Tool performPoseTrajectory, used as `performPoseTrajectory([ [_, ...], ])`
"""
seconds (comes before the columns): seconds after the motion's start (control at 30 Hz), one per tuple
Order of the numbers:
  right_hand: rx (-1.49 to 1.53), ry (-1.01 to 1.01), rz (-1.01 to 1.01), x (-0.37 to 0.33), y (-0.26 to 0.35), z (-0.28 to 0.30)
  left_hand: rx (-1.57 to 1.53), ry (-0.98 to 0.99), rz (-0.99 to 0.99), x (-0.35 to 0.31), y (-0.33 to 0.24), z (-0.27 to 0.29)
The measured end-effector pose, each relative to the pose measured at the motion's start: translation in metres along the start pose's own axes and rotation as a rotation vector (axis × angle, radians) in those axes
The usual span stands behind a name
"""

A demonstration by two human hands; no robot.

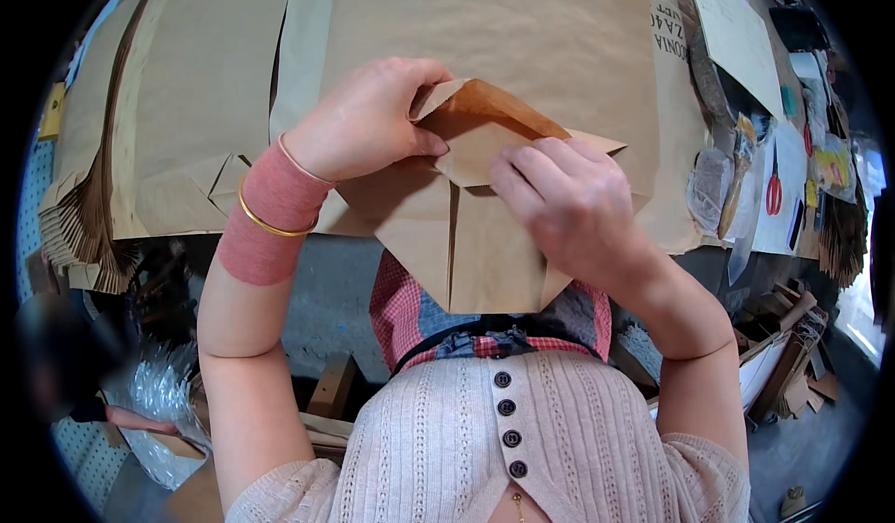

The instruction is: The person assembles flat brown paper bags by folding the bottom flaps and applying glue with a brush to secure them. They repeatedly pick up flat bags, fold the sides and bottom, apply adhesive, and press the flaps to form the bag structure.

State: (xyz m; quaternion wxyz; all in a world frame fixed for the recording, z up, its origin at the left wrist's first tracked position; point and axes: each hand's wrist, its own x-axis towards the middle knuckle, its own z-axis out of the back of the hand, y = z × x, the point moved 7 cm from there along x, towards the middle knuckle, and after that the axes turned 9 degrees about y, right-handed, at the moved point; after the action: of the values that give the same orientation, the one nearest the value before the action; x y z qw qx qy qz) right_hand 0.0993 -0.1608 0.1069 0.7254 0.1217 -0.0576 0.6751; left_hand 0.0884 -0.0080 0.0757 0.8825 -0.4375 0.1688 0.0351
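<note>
A brown kraft paper bag [499, 253] lies in front of me, its folded bottom end jutting over the table's near edge. One flap stands up in an arch and shows its orange-brown inner side. My left hand [373, 117] pinches the flap's left corner between thumb and fingers, and the fingertips are partly hidden behind the paper. With curled fingers, my right hand [573, 192] grips the flap's right side. Creases and a centre slit run down the bag's near part.
Fanned stacks of brown paper bags [89, 225] fill the table's left side. Red-handled scissors [774, 192], a brush [736, 178] and plastic packets lie at right. Cardboard scraps [792, 355] are below. Another person's arm [140, 420] shows at lower left beside clear plastic wrap [168, 383].
</note>
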Motion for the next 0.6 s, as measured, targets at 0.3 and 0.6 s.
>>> performPoseTrajectory([
  [0.3,0.112,-0.013,-0.075,0.010,0.020,-0.005,0.036,0.006,0.086,-0.003,0.013,-0.005],
  [0.6,0.160,0.016,-0.185,0.007,0.013,-0.022,0.175,-0.045,0.051,-0.006,0.018,-0.015],
])
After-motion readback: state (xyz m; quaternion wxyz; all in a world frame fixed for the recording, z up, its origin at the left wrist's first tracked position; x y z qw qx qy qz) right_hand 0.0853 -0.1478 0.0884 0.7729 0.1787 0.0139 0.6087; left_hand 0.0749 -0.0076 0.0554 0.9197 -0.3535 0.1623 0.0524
